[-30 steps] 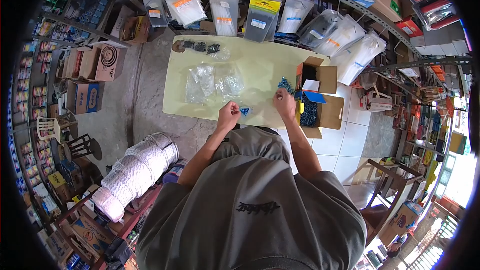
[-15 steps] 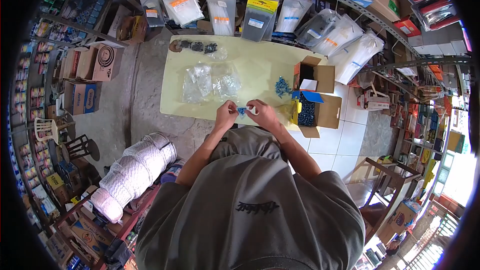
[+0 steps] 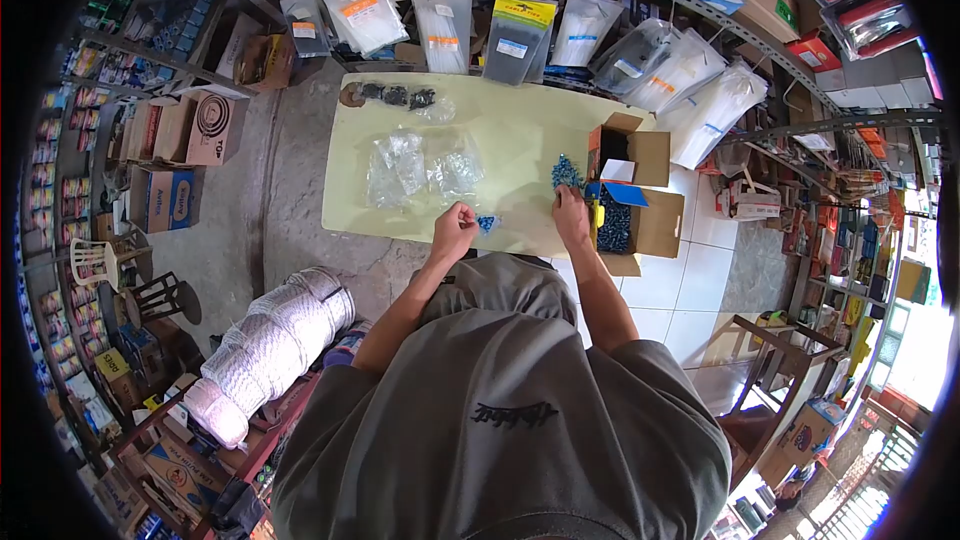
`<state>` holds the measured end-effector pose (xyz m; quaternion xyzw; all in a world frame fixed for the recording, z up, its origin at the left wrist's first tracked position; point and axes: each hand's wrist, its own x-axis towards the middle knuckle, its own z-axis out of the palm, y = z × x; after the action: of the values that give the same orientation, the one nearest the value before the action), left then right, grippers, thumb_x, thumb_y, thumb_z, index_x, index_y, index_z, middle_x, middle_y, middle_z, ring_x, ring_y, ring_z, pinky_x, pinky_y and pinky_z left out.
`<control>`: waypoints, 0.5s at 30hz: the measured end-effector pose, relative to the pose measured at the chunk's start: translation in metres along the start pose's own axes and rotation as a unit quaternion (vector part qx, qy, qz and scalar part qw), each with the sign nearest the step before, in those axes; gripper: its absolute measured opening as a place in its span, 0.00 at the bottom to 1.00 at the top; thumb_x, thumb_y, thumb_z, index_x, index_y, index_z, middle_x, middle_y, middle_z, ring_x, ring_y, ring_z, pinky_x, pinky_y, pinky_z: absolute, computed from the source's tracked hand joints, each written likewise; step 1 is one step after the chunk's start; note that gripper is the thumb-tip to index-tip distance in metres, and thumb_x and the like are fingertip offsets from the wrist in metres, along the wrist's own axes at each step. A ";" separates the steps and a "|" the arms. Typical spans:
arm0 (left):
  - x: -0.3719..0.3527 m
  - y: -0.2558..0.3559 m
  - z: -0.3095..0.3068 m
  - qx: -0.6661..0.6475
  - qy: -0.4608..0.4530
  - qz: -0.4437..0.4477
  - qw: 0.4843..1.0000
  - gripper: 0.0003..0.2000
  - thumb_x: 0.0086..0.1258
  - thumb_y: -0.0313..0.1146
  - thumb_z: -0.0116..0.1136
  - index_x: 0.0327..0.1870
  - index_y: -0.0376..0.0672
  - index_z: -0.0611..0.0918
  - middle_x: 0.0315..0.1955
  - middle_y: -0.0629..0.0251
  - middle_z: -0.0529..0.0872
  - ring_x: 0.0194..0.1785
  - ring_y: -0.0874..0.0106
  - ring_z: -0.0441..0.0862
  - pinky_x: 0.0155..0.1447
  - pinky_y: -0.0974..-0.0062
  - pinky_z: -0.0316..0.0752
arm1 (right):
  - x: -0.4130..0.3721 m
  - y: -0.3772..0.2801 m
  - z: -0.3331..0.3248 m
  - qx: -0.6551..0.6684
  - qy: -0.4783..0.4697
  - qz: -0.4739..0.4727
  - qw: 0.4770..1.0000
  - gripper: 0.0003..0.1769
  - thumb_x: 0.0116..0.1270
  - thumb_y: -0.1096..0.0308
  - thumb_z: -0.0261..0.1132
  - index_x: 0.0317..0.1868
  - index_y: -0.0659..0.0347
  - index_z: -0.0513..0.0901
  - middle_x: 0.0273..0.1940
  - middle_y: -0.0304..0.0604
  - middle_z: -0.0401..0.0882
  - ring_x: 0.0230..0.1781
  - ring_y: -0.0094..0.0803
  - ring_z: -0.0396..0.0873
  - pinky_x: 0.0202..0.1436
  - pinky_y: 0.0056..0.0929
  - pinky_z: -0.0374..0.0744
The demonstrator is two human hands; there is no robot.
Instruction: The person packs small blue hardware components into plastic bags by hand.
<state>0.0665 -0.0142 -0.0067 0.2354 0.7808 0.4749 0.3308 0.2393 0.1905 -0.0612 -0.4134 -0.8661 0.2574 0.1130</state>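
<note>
On the pale yellow table [image 3: 520,105], my left hand [image 3: 456,227] is closed on the edge of a small clear bag [image 3: 487,224] with blue screws inside. My right hand [image 3: 572,212] is at the near edge of a loose pile of blue screws [image 3: 565,171], fingers drawn together; what they hold, if anything, is too small to make out. Right of that hand stands an open box [image 3: 615,224] full of dark blue screws. Behind it is another open box [image 3: 612,145] with dark contents. Clear plastic bags [image 3: 425,165] lie flat beyond my left hand.
Dark small packets [image 3: 397,95] lie at the table's far left corner. Bags of cable ties [image 3: 440,25] hang from a rack behind the table. A large white rope roll [image 3: 270,355] stands at the lower left, and a wooden chair [image 3: 780,360] at the lower right.
My right hand has left the small bag and moved right to the pile of blue screws. My left hand has stayed at the bag.
</note>
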 end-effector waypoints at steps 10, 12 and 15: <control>-0.001 0.000 -0.004 0.028 -0.017 -0.015 0.999 0.09 0.56 0.21 0.63 0.37 0.38 0.77 0.30 0.64 0.81 0.35 0.74 0.80 0.41 0.76 0.79 | -0.014 -0.091 -0.028 0.240 -0.107 -0.082 0.961 0.09 0.59 0.70 0.67 0.39 0.59 0.80 0.36 0.47 0.83 0.34 0.44 0.84 0.37 0.36 0.81; -0.001 0.005 -0.004 0.032 -0.020 -0.025 0.999 0.09 0.56 0.21 0.63 0.37 0.37 0.77 0.30 0.64 0.81 0.35 0.74 0.81 0.41 0.76 0.79 | -0.021 -0.117 -0.039 0.258 -0.126 -0.105 0.952 0.09 0.59 0.70 0.67 0.40 0.59 0.80 0.36 0.46 0.83 0.34 0.42 0.83 0.37 0.36 0.81; -0.001 0.010 -0.003 0.037 -0.022 -0.034 0.999 0.09 0.56 0.21 0.63 0.37 0.37 0.77 0.30 0.63 0.82 0.36 0.73 0.81 0.41 0.75 0.79 | -0.026 -0.127 -0.041 0.189 -0.175 -0.155 0.954 0.09 0.60 0.70 0.67 0.40 0.60 0.80 0.37 0.44 0.83 0.33 0.40 0.83 0.38 0.35 0.81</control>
<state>0.0653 -0.0126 0.0039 0.2315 0.7980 0.4288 0.3546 0.1886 0.1183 0.0428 -0.1936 -0.8610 0.4645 0.0739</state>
